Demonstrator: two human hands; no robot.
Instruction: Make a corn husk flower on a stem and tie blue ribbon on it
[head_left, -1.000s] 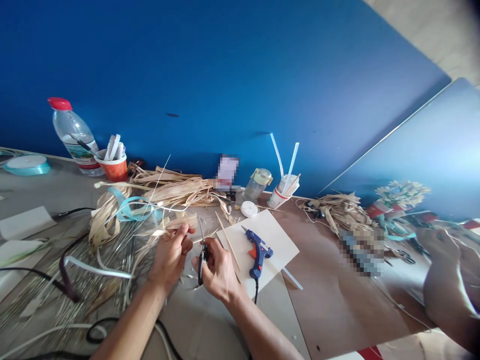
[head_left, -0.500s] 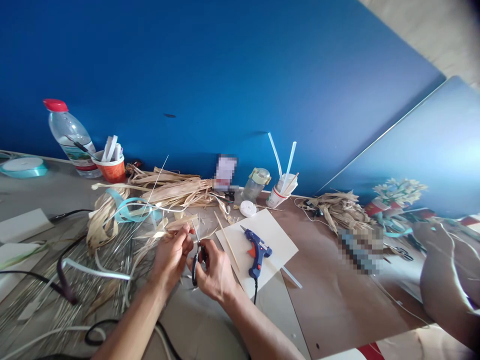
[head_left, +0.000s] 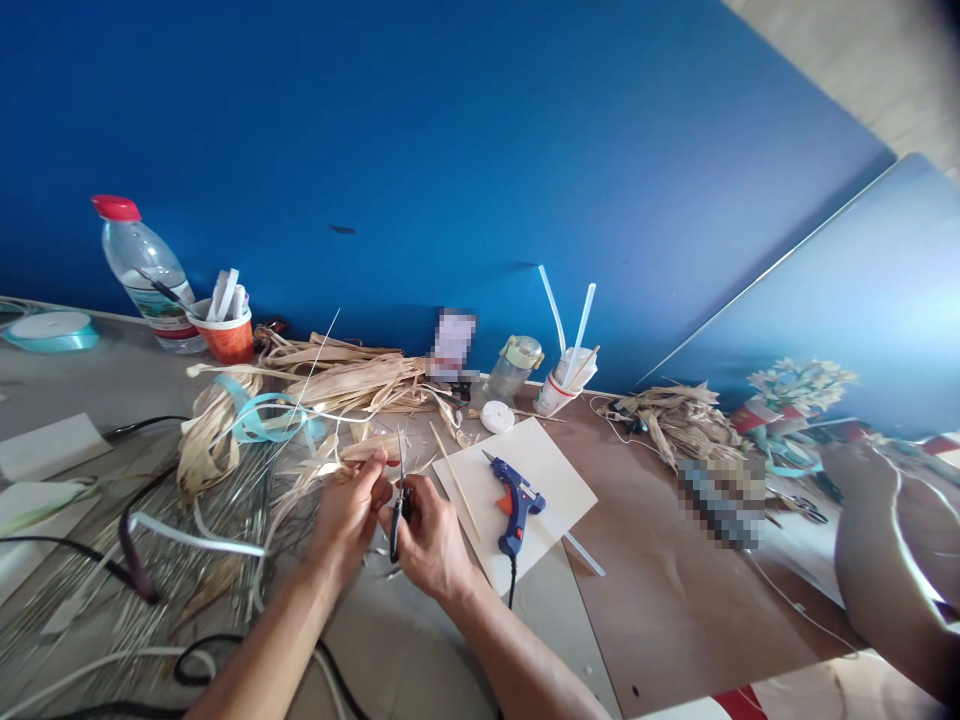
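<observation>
My left hand [head_left: 351, 510] is closed, thumb and fingers pinched at a pale dried corn husk piece [head_left: 373, 447]. Much of what lies inside those fingers is hidden. My right hand [head_left: 431, 540] grips black-handled scissors [head_left: 401, 460], their narrow blades pointing up and away, close beside the left fingertips. The blades look nearly together. Right of the hands, a blue glue gun [head_left: 517, 508] with an orange trigger rests on a white sheet [head_left: 566, 495]. A thin wooden stick [head_left: 454, 480] lies along that sheet's left side.
Thin wires [head_left: 217, 520], husk bundles [head_left: 352, 375] and teal ribbon [head_left: 262, 415] spread leftward. Along the blue wall stand a bottle [head_left: 146, 260], a red cup [head_left: 225, 338], a glass jar [head_left: 514, 368] and a cup of glue sticks [head_left: 556, 392]. Another person's arm [head_left: 881, 560] is at right.
The scissors' blades and handles have come closer together and turned more upright. Both hands stay in nearly the same place.
</observation>
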